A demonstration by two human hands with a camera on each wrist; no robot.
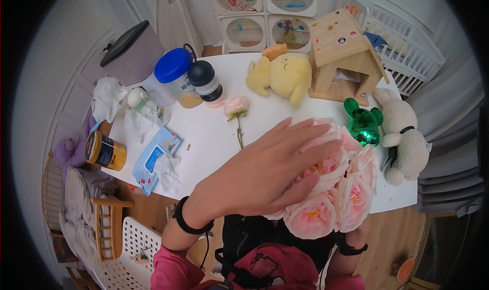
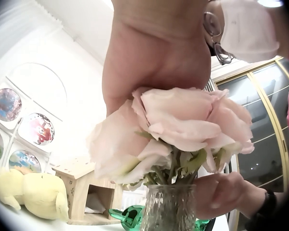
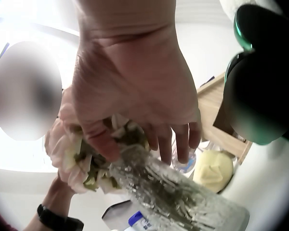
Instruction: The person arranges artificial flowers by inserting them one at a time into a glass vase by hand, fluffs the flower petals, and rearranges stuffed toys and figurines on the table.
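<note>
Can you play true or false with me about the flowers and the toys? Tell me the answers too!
1. The wooden house has stickers on its roof. True.
2. The left hand is touching the pink flowers. True.
3. The pink flowers are standing inside the wooden house. False: they are in a glass vase, with the right hand at it.
4. One loose rose lies on the white table. True.
5. In the head view, the shiny green toy is left of the yellow plush toy. False: it is to the right.
6. The lid on the big tub is red. False: it is blue.
</note>
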